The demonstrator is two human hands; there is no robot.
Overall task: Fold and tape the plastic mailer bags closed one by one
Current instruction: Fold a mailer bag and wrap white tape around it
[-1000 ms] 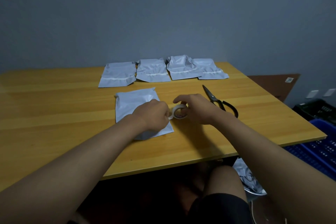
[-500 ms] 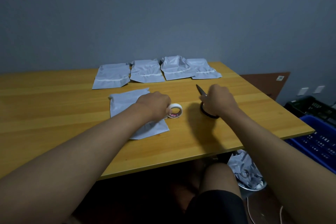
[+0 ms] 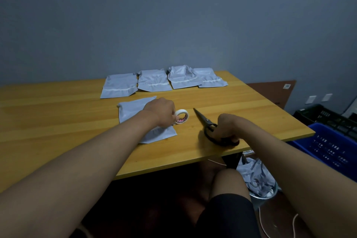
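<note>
**Wooden table against a grey-blue wall**

On the yellow wooden table [image 3: 58,114], the left hand [image 3: 160,111] grips a tape roll [image 3: 181,117] over a mailer bag [image 3: 133,110]. The right hand [image 3: 227,127] clasps black scissors [image 3: 204,120]. Four taped bags [image 3: 154,81] line the far edge; a blue crate [image 3: 332,141] stands right.

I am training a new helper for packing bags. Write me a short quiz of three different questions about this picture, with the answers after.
1. True or false: the right hand holds the scissors by their handles.
2. How many bags lie in the row at the far side of the table?
3. Which thing does the left hand hold? A) tape roll B) scissors C) pen

Key
1. True; the blades point away from the person.
2. Four. A fifth bag lies nearer, under the left hand.
3. A. The tape roll stands at the right edge of that bag.
</note>
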